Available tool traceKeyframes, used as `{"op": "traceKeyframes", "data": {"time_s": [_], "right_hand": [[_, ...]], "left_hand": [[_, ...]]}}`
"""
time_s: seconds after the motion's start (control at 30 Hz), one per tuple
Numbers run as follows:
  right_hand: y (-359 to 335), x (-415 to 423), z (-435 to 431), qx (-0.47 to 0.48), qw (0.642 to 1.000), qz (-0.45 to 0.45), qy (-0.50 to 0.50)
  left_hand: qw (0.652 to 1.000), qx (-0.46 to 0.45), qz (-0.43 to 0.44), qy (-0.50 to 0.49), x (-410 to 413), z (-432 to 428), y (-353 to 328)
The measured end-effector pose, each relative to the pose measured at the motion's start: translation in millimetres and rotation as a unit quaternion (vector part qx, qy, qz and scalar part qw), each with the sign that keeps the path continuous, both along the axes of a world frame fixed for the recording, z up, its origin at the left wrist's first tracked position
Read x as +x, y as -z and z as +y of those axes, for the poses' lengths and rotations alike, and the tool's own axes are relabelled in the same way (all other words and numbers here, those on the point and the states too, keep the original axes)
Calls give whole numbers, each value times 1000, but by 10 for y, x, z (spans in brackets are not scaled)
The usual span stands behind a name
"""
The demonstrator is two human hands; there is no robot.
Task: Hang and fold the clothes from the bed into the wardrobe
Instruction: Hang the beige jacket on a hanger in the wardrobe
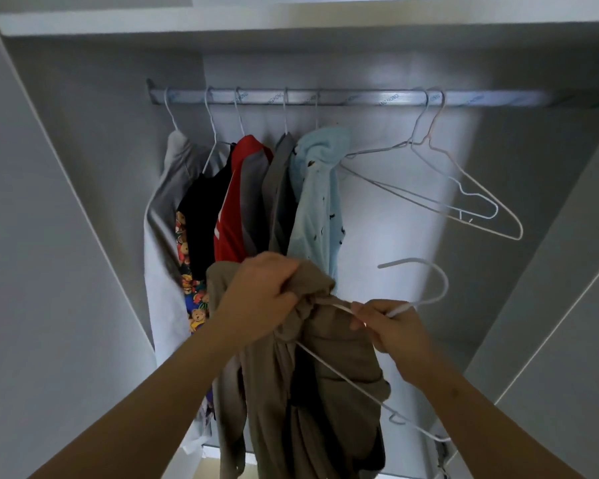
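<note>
Hung: we count several garments on the rail.
Below rail: left grip bunches brown garment; right grip pinches hanger.
Remaining: we judge threading, hanging.

Left hand: shown bare; the back of the hand and the knuckles are seen, while the fingertips are hidden.
Right hand: shown bare; the thumb, the knuckles and the back of the hand are seen; the nails are too blurred to be made out.
Left forearm: seen uncovered from the wrist to the frame's lower left edge.
Right forearm: seen uncovered from the wrist to the lower right edge; a small spot is seen partway along.
Clothing: what is worn higher up cannot be told, both arms being cut off by the frame.
</note>
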State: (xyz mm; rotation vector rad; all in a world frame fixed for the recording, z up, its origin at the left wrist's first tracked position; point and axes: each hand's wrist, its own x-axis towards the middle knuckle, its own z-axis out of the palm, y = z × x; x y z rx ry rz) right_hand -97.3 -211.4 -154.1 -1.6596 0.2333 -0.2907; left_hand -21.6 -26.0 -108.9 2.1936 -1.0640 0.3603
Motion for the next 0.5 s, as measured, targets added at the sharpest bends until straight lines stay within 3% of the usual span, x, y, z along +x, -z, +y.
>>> {"op": "traceKeyframes", "data": {"time_s": [0.03,0.07,0.17,0.3,0.37,0.43,0.5], "right_hand": [[-41,3,-22,2,1000,-4,-2],[-71,5,-44,-5,1000,-6,-3],[-153,-1,-85,-35,999,-11,12],[-228,24,-160,-71,984,-115,117],[-216,6,-173,-141,946,-184,225],[-150,-41,-173,-143,918,-236,285],[-55,-67,-162,-121,939,-203,251]], "left_hand": [[991,94,-91,-15,34,3,11],[979,162,-126,-15,50,-7,16],[957,248,-148,-32,63,-98,31],[978,164,-100,-87,96,-161,-32],[986,108,-67,-105,103,-177,-95],[991,42,-52,-117,112,-184,-163],[990,-19,-64,-128,138,-174,-255]]}}
